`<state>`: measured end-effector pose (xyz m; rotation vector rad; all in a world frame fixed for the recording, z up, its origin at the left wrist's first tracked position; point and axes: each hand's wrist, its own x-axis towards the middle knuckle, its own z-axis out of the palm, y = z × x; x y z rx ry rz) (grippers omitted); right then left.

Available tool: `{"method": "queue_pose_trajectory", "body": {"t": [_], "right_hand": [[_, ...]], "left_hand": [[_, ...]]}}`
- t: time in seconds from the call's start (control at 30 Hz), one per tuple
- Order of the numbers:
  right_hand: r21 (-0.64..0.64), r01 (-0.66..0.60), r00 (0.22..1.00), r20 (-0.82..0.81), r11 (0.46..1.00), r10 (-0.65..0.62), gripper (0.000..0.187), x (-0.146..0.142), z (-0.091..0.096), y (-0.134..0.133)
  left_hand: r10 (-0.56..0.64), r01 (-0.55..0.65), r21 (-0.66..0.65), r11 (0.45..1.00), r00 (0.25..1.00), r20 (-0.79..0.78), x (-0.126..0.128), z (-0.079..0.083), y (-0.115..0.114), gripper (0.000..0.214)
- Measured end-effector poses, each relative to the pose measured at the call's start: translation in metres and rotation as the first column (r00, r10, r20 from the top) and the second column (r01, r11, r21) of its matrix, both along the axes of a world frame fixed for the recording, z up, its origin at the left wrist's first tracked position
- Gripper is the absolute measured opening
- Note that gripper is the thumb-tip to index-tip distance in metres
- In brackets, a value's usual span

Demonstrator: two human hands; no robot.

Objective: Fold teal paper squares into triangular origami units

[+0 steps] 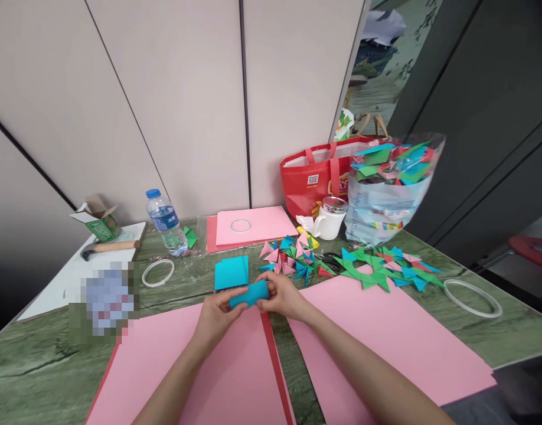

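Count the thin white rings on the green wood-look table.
3 visible: a white ring in front of the clear blue-capped plastic bottle, a second ring on the pink paper stack at the back, a third ring at the table's right. Others may be hidden.

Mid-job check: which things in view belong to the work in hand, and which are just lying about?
Likely part of the work:
- blue paper, held between left hand and right hand
- blue paper stack
- folded paper pieces

Seemingly just lying about:
- water bottle
- white mug
- wooden-handled tool
- red bag
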<state>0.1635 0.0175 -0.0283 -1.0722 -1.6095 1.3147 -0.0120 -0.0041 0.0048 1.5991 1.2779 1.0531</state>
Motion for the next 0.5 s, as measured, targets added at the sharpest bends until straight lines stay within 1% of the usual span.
{"method": "queue_pose_trajectory", "body": {"t": [0.07, 0.13, 0.23, 0.27, 0.33, 0.4, 0.43, 0.5], "right_hand": [[-0.026, 0.022, 0.998, -0.057, 0.999, -0.023, 0.03, 0.006, 0.002, 0.005], [-0.048, 0.099, 0.988, -0.116, 0.994, -0.104, 0.027, 0.013, 0.004, 0.01], [-0.101, 0.129, 0.966, -0.213, 0.986, -0.148, 0.029, 0.02, 0.008, 0.016], [-0.108, 0.125, 0.96, -0.236, 0.986, -0.148, 0.029, 0.02, 0.009, 0.015], [-0.074, 0.1, 0.959, -0.259, 0.992, -0.116, 0.027, 0.015, 0.01, 0.012], [0.013, 0.058, 0.973, -0.223, 0.998, -0.054, 0.027, 0.007, 0.01, 0.006], [0.034, 0.036, 0.978, -0.206, 0.999, -0.028, 0.029, 0.002, 0.009, 0.003], [0.049, 0.035, 0.983, -0.18, 0.998, -0.026, 0.029, -0.006, 0.006, -0.003]], "left_hand": [[0.049, -0.049, 0.007, 0.999, 0.998, -0.046, -0.003, 0.005, 0.001, 0.027], [0.096, -0.094, 0.027, 0.995, 0.991, -0.091, -0.007, 0.008, 0.002, 0.03], [0.124, -0.117, 0.061, 0.991, 0.985, -0.122, -0.009, 0.01, 0.002, 0.03], [0.117, -0.111, 0.061, 0.992, 0.986, -0.119, -0.008, 0.01, 0.002, 0.03], [0.089, -0.084, 0.044, 0.995, 0.991, -0.102, -0.006, 0.007, 0.001, 0.028], [0.049, -0.047, 0.03, 0.998, 0.995, -0.088, -0.003, 0.003, 0.0, 0.028], [0.032, -0.029, 0.035, 0.999, 0.996, -0.085, -0.002, 0.0, 0.0, 0.029], [0.013, -0.008, 0.059, 0.998, 0.996, -0.085, -0.001, -0.004, 0.0, 0.029]]}}
